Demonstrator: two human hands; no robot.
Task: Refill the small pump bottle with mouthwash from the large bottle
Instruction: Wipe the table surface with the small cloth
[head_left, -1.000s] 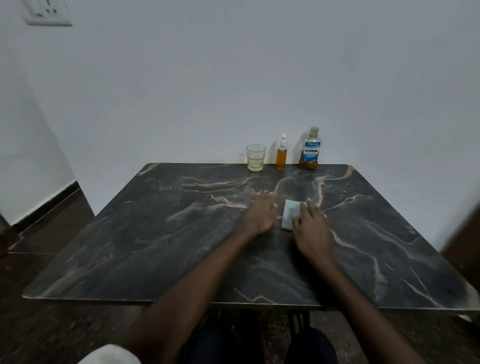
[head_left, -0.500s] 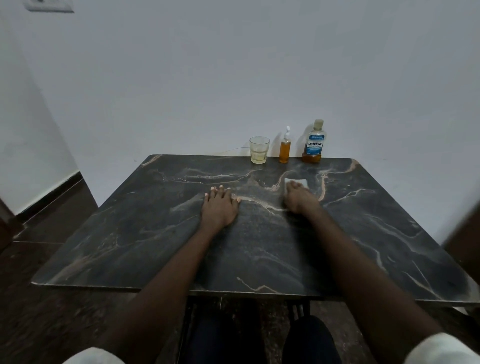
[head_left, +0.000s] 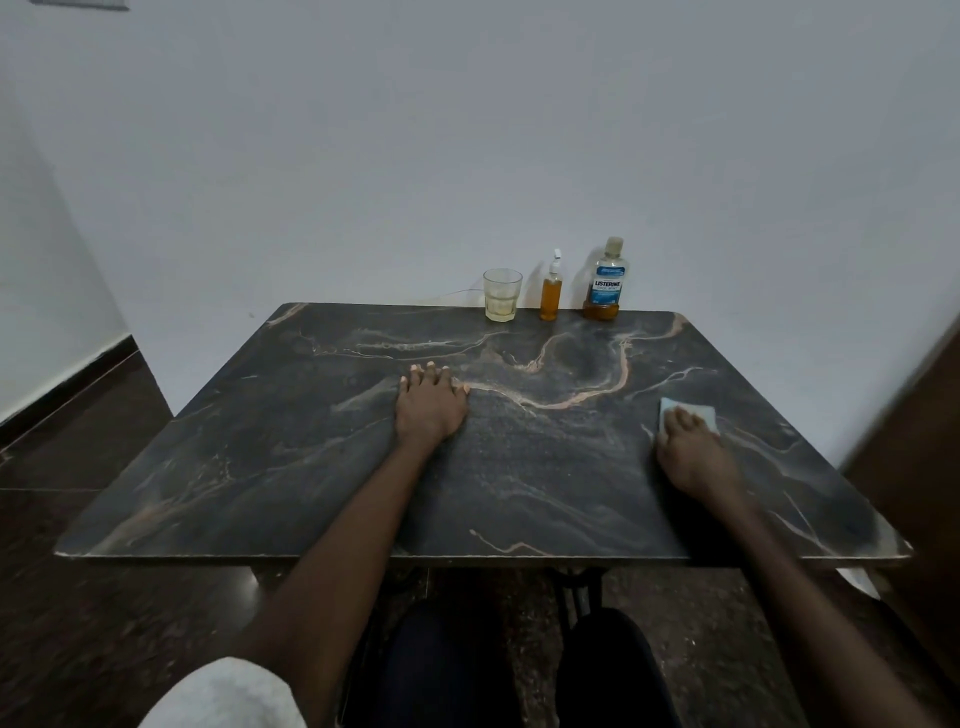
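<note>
in the head view, the small pump bottle (head_left: 550, 293) stands upright at the far edge of the table (head_left: 311, 467), close against the wall (head_left: 467, 156). its long axis is vertical and its white pump head is on top; which way the nozzle faces is too small to tell. amber liquid fills most of its body. just to its right stands the large bottle (head_left: 605, 283), also upright with its cap on, its blue listerine label facing the camera and a low band of amber liquid at its base. just left of the pump bottle is a glass (head_left: 502, 294) holding a little pale liquid. the three stand in a row, near one another but apart. both bottles are well apart from either hand, beyond the fingertips. the left hand (head_left: 430, 410) lies palm down near the middle of the table, fingers straight and close together, pointing toward the far edge, holding nothing. the right hand (head_left: 693, 452) lies palm down near the table's right side, its fingers laid flat on a pale folded cloth (head_left: 701, 413), pressing it to the surface rather than curling round it; the cloth's far corners show past the fingertips. a white sleeve (head_left: 223, 696) shows at the lower left.
</note>
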